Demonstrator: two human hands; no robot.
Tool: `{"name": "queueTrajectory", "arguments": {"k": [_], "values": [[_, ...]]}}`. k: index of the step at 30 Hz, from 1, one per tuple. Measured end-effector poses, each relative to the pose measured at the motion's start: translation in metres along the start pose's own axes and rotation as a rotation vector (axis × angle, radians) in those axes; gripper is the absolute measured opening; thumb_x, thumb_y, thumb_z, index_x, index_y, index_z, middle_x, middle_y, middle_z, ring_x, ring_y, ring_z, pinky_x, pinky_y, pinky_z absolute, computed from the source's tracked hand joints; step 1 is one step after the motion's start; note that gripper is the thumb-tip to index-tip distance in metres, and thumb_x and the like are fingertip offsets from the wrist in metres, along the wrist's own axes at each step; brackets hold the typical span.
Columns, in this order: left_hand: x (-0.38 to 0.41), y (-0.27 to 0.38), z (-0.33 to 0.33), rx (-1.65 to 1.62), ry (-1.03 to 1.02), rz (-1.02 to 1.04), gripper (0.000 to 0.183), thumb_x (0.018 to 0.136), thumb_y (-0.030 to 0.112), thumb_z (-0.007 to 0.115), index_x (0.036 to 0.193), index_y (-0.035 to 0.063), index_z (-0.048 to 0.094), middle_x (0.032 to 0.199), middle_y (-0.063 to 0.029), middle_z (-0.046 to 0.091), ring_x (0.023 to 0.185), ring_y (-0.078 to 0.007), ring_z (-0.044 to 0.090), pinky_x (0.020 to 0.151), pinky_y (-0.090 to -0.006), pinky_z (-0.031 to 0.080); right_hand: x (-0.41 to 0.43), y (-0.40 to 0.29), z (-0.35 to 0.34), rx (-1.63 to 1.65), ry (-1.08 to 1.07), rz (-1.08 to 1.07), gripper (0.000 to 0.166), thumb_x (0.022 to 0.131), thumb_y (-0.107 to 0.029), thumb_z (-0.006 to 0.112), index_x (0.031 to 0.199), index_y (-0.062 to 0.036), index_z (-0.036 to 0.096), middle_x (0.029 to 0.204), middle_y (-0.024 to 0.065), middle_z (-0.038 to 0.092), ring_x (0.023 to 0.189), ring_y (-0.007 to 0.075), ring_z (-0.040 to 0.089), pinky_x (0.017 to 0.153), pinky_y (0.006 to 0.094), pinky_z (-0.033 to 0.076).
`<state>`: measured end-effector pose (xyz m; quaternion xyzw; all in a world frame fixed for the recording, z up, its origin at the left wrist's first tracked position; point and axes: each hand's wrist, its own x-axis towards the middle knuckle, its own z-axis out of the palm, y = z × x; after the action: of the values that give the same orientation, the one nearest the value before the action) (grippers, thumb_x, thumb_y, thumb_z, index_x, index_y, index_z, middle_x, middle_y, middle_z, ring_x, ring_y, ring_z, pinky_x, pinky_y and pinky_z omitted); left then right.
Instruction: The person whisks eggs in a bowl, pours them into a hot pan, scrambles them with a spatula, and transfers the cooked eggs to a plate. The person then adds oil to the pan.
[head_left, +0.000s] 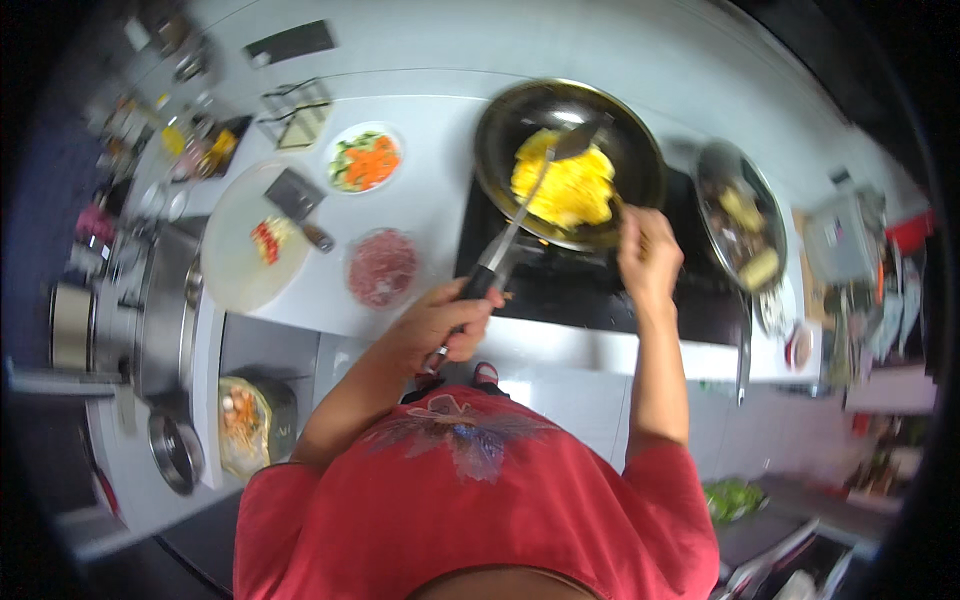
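Note:
A dark wok (491, 135) is tipped on the black cooktop (555, 289), with yellow cooked egg (564, 187) spread inside it. My left hand (454, 322) is closed around the black handle of a metal spatula (517, 221), whose blade lies over the egg's upper edge. At the wok's lower right rim is my right hand (651, 251), its fingers curled in; a thin stick-like piece shows at the fingertips, too blurred to name. Left of the cooktop stand a plate of sliced carrot and green vegetable (367, 161) and a bowl of raw meat (382, 268).
A round cutting board (232, 277) at left bears a cleaver (295, 193) and chopped red and pale pieces (268, 238). A lidded pan (739, 217), its handle jutting over the counter edge, stands right. A lined waste bin (259, 427) is at lower left.

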<state>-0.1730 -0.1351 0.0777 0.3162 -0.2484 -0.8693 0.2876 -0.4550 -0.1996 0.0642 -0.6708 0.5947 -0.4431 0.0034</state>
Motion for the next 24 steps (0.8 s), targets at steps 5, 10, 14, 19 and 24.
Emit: {"name": "queueTrajectory", "arguments": {"k": [5,10,14,19,24], "values": [[0.002,-0.001,-0.008,-0.126,-0.089,0.012,0.018,0.087,0.009,0.051,0.102,0.0016,0.048,0.060,0.0003,0.042,0.043,-0.0055,0.037,0.035,-0.0204,0.027,-0.006,-0.006,-0.017,0.173,0.155,-0.054,0.018,0.091,-0.004,0.047,0.095,0.0044,0.063,0.089,0.0118,0.061,0.072,0.0159,0.061,0.065,0.0244,0.052],[-0.002,-0.012,-0.037,-0.350,-0.438,-0.017,0.024,0.078,0.009,0.042,0.100,0.0018,0.050,0.063,-0.0025,0.046,0.041,-0.0069,0.040,0.035,-0.0205,0.034,-0.017,0.009,-0.018,0.289,0.197,0.175,0.027,0.095,-0.017,0.047,0.105,0.0036,0.061,0.087,0.0096,0.064,0.073,0.0130,0.061,0.068,0.0240,0.050],[0.015,-0.008,-0.060,-0.538,-0.747,-0.129,0.018,0.081,0.012,0.046,0.096,0.0037,0.050,0.063,-0.0028,0.046,0.041,-0.0072,0.042,0.034,-0.0216,0.035,-0.017,0.015,-0.012,0.612,0.222,0.503,0.032,0.094,-0.023,0.050,0.109,0.0042,0.058,0.093,0.0129,0.064,0.079,0.0183,0.064,0.073,0.0270,0.052],[0.014,0.014,-0.081,-0.511,-0.824,-0.258,0.016,0.081,0.016,0.056,0.089,0.0040,0.050,0.061,-0.0020,0.045,0.041,-0.0082,0.043,0.036,-0.0219,0.037,-0.010,0.004,-0.013,0.776,0.469,0.529,0.031,0.093,-0.024,0.052,0.104,0.0037,0.059,0.092,0.0155,0.064,0.078,0.0210,0.065,0.073,0.0282,0.053],[0.013,0.047,-0.105,-0.133,-0.585,-0.168,0.014,0.081,0.013,0.055,0.083,0.0027,0.046,0.060,-0.0036,0.046,0.039,-0.0112,0.046,0.034,-0.0238,0.038,-0.008,-0.029,0.009,0.618,0.455,0.595,0.029,0.092,-0.021,0.054,0.103,0.0054,0.059,0.088,0.0147,0.065,0.076,0.0210,0.066,0.068,0.0283,0.054]]}}
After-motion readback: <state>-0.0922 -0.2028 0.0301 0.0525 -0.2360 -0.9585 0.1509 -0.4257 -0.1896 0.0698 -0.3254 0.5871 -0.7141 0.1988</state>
